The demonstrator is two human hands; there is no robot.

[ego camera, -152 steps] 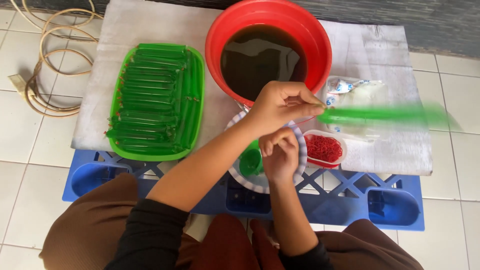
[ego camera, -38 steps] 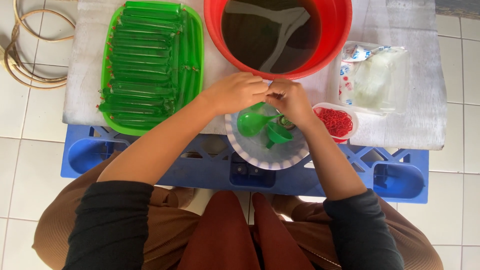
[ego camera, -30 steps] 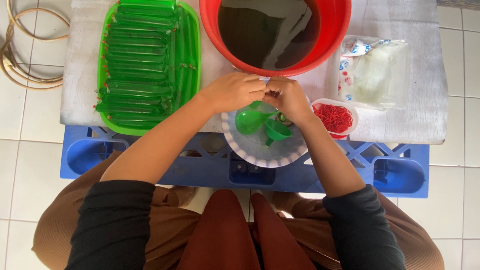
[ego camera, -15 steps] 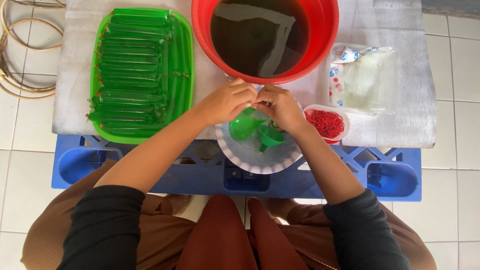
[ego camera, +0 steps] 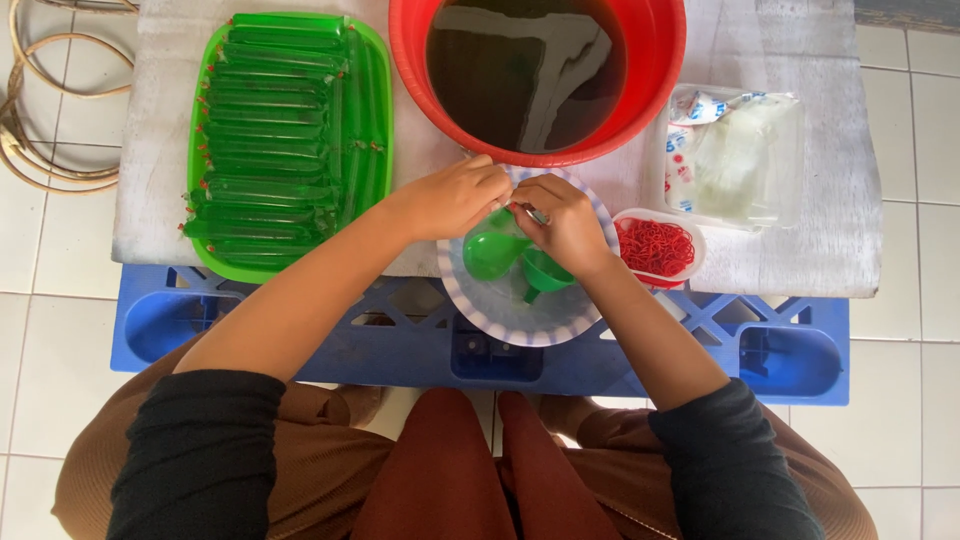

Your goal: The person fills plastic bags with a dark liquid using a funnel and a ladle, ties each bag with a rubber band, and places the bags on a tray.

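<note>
My left hand (ego camera: 455, 195) and my right hand (ego camera: 565, 225) meet fingertip to fingertip over a white plate with a blue rim (ego camera: 515, 322). Both pinch a small thin clear plastic sleeve (ego camera: 528, 211), mostly hidden by the fingers. Under the hands, on the plate, lie a green ladle (ego camera: 488, 256) and a green funnel (ego camera: 546, 273), which pokes out beneath my right palm. Just beyond the hands stands a red basin (ego camera: 660, 70) of dark liquid.
A green tray (ego camera: 375, 120) at the left holds several green filled tubes. Right of the plate sit a small bowl of red rubber bands (ego camera: 657, 245) and a pack of clear bags (ego camera: 745, 155). All rest on a white board (ego camera: 150, 180) over a blue crate (ego camera: 800, 355). Coiled cable (ego camera: 25, 140) lies at far left.
Five seconds ago my left hand held a long green tube out to the right; it is gone. Over the last second both hands stay pinched together above the plate, shifting slightly.
</note>
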